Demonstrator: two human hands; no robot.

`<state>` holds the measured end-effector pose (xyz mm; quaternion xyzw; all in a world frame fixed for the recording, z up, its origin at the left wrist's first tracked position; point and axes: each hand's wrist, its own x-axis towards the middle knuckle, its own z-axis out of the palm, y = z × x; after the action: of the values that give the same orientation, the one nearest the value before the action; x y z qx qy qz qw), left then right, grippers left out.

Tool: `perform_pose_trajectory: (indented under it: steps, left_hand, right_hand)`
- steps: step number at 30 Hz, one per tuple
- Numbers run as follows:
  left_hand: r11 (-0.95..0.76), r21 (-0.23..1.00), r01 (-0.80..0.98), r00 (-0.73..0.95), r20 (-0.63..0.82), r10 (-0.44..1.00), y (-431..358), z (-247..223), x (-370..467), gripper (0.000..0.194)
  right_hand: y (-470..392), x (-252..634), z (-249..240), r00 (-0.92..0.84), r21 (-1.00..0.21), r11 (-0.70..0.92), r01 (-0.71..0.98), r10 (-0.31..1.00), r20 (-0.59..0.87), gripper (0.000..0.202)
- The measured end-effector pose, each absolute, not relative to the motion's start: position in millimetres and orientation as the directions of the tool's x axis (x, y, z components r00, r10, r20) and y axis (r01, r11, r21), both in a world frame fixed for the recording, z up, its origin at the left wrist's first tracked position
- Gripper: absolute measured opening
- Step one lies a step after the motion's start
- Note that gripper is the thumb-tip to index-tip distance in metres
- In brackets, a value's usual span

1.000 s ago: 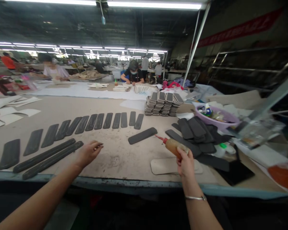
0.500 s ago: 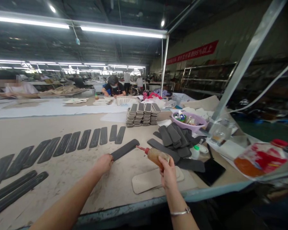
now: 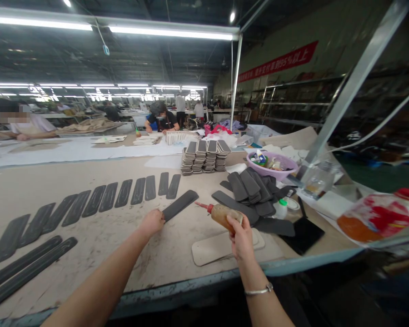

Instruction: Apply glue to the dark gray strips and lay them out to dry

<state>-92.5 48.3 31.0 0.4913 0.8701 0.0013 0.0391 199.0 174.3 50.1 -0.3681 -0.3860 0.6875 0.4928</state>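
Observation:
My left hand (image 3: 152, 223) grips the near end of a dark grey strip (image 3: 181, 204) with rounded corners, held at a slant over the table. In my right hand (image 3: 241, 236) is a squeeze bottle (image 3: 222, 216) of amber liquid, its red nozzle pointing left. The nozzle tip sits just beside the strip's far end; whether they touch I cannot tell. Below the bottle lie beige rounded pieces (image 3: 211, 249). To the left runs a row of dark strips (image 3: 95, 200) with shiny outlines, and two longer dark strips (image 3: 30, 268) lie nearer me.
A loose heap of dark pieces (image 3: 250, 188) lies right of the bottle. Behind stand stacked pieces (image 3: 204, 159) and a purple basin (image 3: 276, 172). A jug with a red cap (image 3: 378, 218) and a metal post (image 3: 354, 86) are at right. Co-workers sit across the tables.
The view has shifted slightly, so most table items appear a little higher and farther right. Both hands keep their holds on the strip and the bottle.

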Motion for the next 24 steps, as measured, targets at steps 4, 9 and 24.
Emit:
perform_pose_trajectory:
  steps: [4, 9, 24]
  left_hand:
    - [0.507, 0.063, 0.860, -0.505, -0.043, 0.862, 44, 33, -88, 0.017]
    - [0.409, 0.157, 0.899, -0.424, 0.077, 0.902, 24, 44, -64, 0.019]
    - [0.281, 0.286, 0.916, -0.348, 0.221, 0.911, -26, -6, -2, 0.031]
  right_hand:
    - [173, 199, 52, -0.239, -0.900, -0.215, -0.378, 0.962, -0.129, 0.048]
    - [172, 201, 56, -0.247, -0.897, -0.200, -0.394, 0.963, -0.106, 0.047]
    - [136, 185, 32, -0.430, -0.991, 0.064, -0.115, 0.897, 0.108, 0.046]
